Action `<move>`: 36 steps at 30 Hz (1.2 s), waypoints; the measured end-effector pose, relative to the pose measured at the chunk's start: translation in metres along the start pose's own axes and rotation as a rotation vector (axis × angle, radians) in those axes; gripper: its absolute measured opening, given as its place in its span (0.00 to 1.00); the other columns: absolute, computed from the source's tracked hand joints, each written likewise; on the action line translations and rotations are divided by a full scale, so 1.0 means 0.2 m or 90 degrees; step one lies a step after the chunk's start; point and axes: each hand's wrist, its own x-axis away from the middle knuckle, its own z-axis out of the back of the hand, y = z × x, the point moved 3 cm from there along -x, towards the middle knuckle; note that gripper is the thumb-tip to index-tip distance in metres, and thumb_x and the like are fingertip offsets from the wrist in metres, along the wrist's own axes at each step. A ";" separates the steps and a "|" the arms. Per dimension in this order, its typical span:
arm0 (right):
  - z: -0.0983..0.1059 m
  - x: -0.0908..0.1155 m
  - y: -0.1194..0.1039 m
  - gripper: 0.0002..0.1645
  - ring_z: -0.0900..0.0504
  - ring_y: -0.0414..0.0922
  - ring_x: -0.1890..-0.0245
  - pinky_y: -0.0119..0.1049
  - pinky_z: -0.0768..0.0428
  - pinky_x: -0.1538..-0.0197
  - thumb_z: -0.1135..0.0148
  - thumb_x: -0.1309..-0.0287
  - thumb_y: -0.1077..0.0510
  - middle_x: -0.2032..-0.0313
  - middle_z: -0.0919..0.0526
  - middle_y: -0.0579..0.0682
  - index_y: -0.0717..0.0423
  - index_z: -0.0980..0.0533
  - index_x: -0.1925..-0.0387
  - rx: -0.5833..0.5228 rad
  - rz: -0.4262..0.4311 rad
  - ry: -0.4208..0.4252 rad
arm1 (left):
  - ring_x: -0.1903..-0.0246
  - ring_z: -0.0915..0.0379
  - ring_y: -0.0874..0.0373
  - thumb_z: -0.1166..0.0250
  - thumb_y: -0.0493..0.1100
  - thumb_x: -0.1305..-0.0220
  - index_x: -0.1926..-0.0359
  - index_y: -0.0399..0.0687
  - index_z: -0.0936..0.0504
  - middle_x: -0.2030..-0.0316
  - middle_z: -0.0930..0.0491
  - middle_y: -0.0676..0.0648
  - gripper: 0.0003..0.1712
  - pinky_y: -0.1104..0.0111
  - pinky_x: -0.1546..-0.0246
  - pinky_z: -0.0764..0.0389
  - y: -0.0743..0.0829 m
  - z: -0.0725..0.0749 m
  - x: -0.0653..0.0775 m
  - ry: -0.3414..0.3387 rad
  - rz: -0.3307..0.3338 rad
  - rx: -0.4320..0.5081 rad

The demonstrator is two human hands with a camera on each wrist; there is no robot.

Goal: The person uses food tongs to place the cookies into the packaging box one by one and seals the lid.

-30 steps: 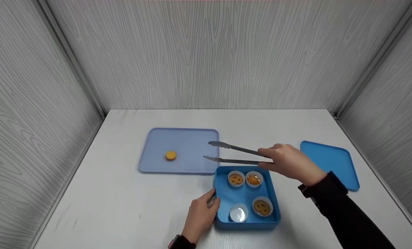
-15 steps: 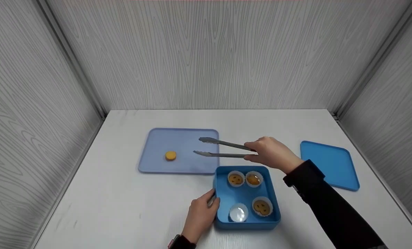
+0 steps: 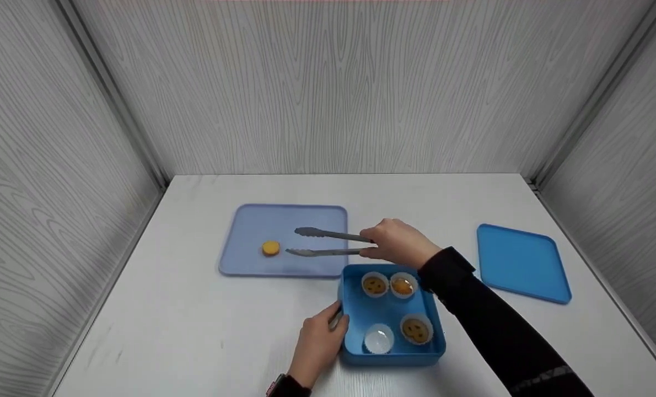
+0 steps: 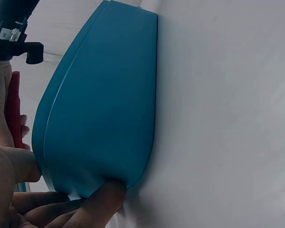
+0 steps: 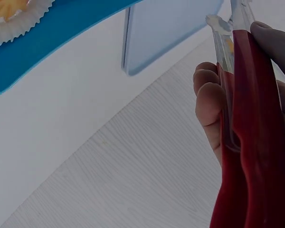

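My left hand (image 3: 318, 344) grips the left side of a blue box (image 3: 391, 359); in the left wrist view the thumb and fingers (image 4: 104, 199) meet its wall. Inside stand white paper cups: cookies fill the back left cup (image 3: 375, 285) and front right cup (image 3: 416, 330), an orange-yellow treat the back right one (image 3: 403, 285). The front left cup (image 3: 379, 338) looks empty. My right hand (image 3: 397, 242) holds metal tongs (image 3: 333, 235) by red handles (image 5: 259, 123), arms apart. Their tips hover just right of a round yellow cookie (image 3: 270, 248) on a pale blue-violet tray (image 3: 256, 223).
A flat blue lid-like panel (image 3: 523, 262) lies at the right of the white table (image 3: 195, 320). Grey wood-grain walls (image 3: 328, 88) enclose the back and both sides. The right sleeve (image 3: 493, 314) passes over the box's right back corner.
My right hand has carried the tongs leftward over the tray, bringing their tips close to the yellow cookie. The left hand and the box have stayed in place.
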 end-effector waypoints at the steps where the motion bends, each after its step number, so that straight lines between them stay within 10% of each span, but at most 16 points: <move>1: -0.01 -0.01 -0.01 0.08 0.15 0.42 0.71 0.36 0.12 0.62 0.31 0.34 0.54 0.69 0.11 0.50 0.55 0.15 0.62 0.002 0.001 -0.006 | 0.35 0.26 0.41 0.38 0.45 0.27 0.32 0.36 0.24 0.37 0.21 0.39 0.27 0.46 0.35 0.26 0.00 0.00 0.00 0.003 -0.003 -0.003; 36: -0.27 -0.29 -0.15 0.13 0.17 0.50 0.73 0.41 0.17 0.68 0.36 0.30 0.53 0.74 0.18 0.56 0.61 0.17 0.63 0.068 -0.009 -0.035 | 0.37 0.24 0.42 0.38 0.45 0.27 0.34 0.34 0.23 0.39 0.20 0.37 0.27 0.45 0.37 0.25 0.00 0.01 0.00 -0.010 0.010 0.004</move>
